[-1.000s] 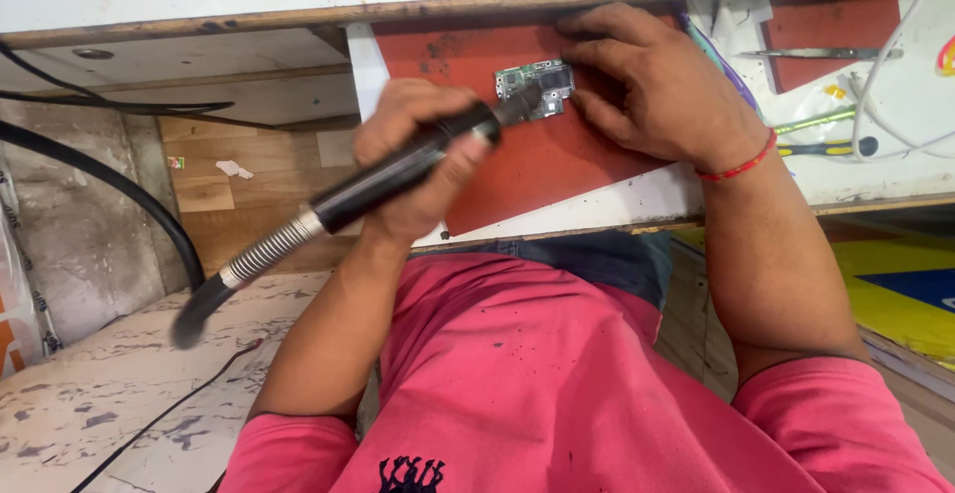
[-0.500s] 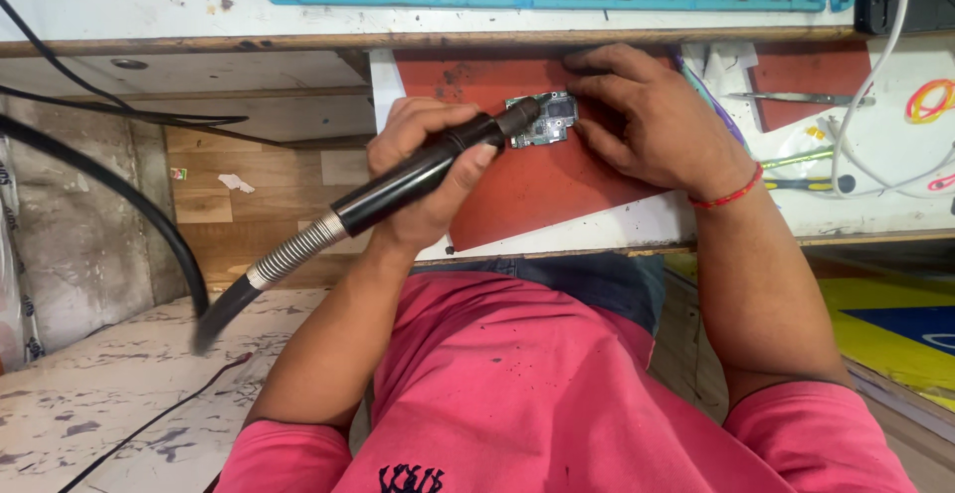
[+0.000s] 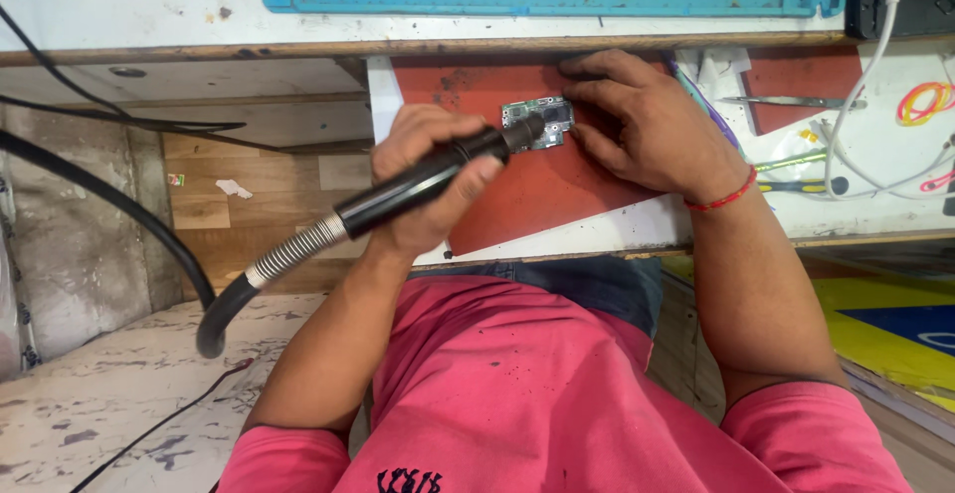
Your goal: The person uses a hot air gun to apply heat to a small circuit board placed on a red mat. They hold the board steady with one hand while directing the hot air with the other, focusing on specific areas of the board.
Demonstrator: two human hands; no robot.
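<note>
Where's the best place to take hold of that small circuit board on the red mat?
Probably by the small circuit board's far and right edges, coming from the right, as the right hand does. It lies flat on the red mat, and the black tool in the left hand covers its near-left side.

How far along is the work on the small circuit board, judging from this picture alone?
Done: the circuit board lies bare on the red mat. In hand: the right hand steadies it at its edge while the left hand holds the black hose-fed tool, tip at the board. Left: probably most of it; the tweezers lie aside.
</note>
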